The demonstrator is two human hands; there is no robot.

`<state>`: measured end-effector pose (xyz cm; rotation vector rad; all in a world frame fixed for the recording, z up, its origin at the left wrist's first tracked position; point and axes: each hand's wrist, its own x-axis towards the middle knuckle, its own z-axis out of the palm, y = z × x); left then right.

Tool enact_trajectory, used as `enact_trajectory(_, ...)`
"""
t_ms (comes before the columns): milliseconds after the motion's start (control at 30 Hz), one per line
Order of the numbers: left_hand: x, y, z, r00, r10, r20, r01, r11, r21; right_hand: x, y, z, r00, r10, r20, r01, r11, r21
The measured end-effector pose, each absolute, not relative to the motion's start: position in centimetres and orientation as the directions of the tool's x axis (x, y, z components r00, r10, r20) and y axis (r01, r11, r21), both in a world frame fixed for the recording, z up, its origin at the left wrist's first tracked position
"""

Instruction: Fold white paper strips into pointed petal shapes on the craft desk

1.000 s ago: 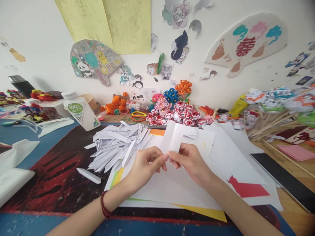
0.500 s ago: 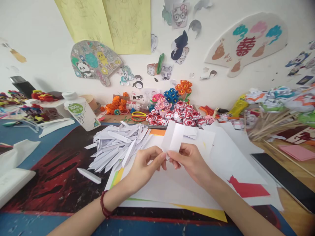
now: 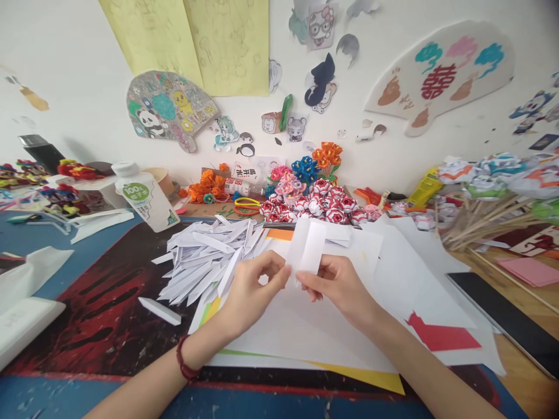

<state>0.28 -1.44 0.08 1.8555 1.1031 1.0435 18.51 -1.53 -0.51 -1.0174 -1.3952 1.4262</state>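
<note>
White paper [image 3: 312, 249], edge pinched by left hand [image 3: 255, 286] and right hand [image 3: 345, 286], roomy sheet [image 3: 305, 334] beneath.

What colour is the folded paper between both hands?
The folded paper is white; head view shows it best.

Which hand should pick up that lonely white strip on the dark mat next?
Probably the left hand. The lone strip lies on the left side, nearer to it. The right hand, pinching folded paper, would likely have to reach past the left one.
</note>
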Motion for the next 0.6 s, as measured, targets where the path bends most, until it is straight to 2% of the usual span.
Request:
enact_trajectory(400,0.39,-1.19,-0.01,0.327,0.919,0.220,0.278,-0.316,0.907,18.62,-1.36,-0.45,-0.279,0.960,0.028,-0.016,0.024,-1.000)
enact_trajectory(600,0.14,-1.32,0.08,0.304,0.909,0.286,0.259,-0.367,0.893,18.62,-1.35,-0.25,-0.269,0.960,0.077,0.050,0.093,-0.994)
